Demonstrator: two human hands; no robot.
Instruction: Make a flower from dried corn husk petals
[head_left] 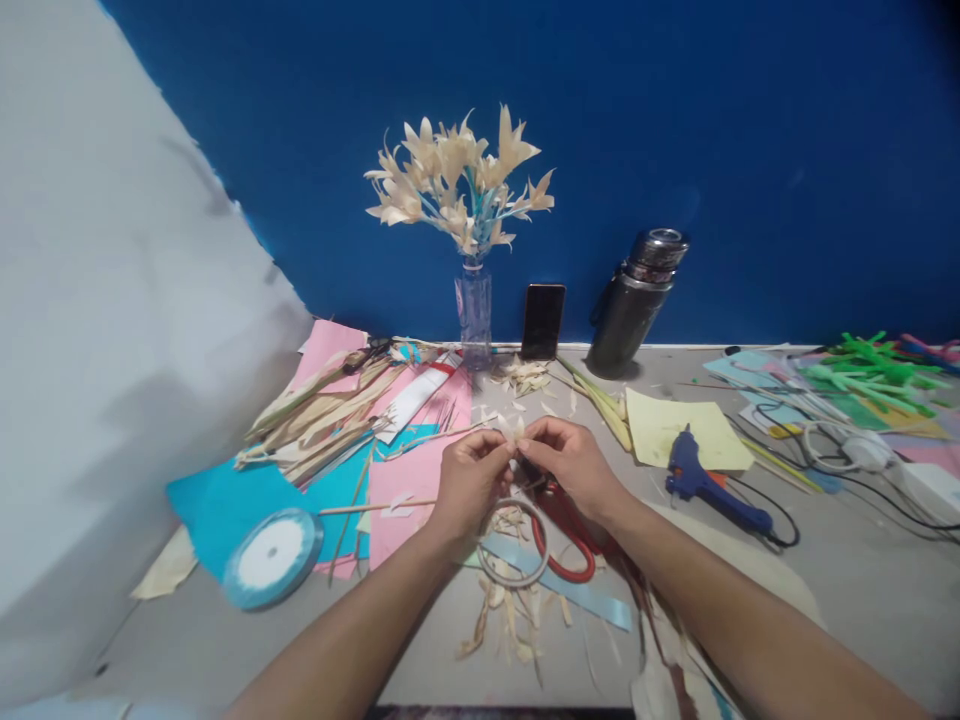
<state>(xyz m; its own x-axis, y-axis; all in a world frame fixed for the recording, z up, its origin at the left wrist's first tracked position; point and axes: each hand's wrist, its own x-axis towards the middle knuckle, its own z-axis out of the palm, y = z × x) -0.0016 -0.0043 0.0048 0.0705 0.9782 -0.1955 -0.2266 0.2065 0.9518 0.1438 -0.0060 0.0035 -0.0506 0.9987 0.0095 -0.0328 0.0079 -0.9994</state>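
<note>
Bare forearms (360, 625) angle inward, left hand (471, 480) and right hand (576, 458) pinching a pale, papery, seemingly petal-shaped piece (514, 427) between fingers (497, 458).

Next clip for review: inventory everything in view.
flowers: many, cream, in bottle
bottle: one, clear, back
phone: one, black, beside bottle
flask: one, dark, beside phone
stalks: several, green, beside sheet
sheet: one, yellow, right
glue gun: one, blue, right
sticks: many, green, right
cables: several, black/white, right
papers: several, pink/blue, left
strips: many, tan, on papers
spool: one, blue/white, left
scissors: one, red, near hands
ring: one, whitish, near hands
ribbon: one, blue, under ring
scraps: many, cream, around hands
table: one, grey, front
walls: two, blue ahead, white left
piece: one, pale, between hands
left hand: one, pinching piece
right hand: one, pinching piece
</note>
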